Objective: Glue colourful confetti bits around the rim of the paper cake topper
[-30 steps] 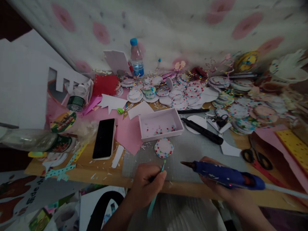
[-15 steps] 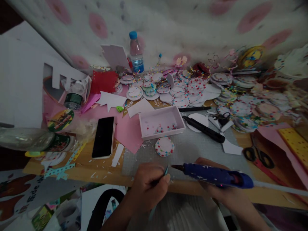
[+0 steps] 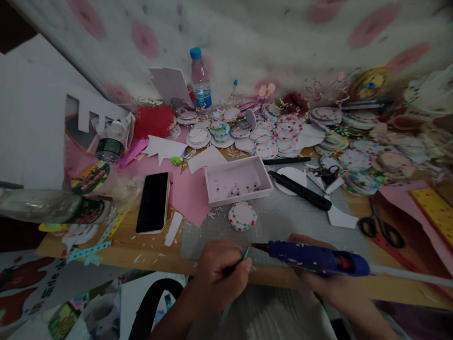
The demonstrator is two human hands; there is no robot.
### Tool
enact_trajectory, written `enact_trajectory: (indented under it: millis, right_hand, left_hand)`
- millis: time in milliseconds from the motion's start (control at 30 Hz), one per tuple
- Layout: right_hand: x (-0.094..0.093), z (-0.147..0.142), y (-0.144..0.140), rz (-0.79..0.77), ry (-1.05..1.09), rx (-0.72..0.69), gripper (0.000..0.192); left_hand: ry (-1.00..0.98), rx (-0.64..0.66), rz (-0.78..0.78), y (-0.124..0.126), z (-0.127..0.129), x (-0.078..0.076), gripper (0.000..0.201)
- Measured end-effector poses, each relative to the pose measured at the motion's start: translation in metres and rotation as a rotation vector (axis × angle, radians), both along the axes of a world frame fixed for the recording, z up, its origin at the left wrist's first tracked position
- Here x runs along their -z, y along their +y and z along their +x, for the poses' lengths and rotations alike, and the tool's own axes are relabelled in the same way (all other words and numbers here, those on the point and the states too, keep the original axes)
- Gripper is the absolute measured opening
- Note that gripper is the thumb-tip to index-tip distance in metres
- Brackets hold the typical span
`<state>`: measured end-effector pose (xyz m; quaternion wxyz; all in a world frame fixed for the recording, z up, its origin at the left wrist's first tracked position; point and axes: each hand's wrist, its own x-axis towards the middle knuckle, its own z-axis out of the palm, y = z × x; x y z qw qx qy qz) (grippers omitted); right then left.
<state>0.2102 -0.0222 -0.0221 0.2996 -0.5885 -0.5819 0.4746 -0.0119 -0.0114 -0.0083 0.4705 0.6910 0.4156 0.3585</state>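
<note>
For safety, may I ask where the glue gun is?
In the head view's lower right, the right hand holds the glue gun, nozzle near the teal stick.

The left hand (image 3: 222,273) hides the middle of a thin teal stick (image 3: 245,253), the blue glue gun (image 3: 316,258) covers part of the right hand (image 3: 314,282), contact between nozzle (image 3: 261,247) and stick tip is too small to tell, and the right edge cuts off the white rod (image 3: 406,274).
</note>
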Motion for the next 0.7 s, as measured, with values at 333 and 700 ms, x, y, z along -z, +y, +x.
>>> enact_trajectory:
  millis: [333,700]
  right_hand:
    - [-0.0086,-0.0025,0.0002,-0.057,-0.021,0.022,0.02]
    - [-0.0047,-0.0013,-0.0008,0.019,-0.046,0.064,0.018]
  left_hand:
    - [-0.015,-0.005,0.011,-0.0011,-0.0001,0.0007,0.038]
    - [-0.019,-0.003,-0.004,-0.0015,-0.0013,0.0016,0.038]
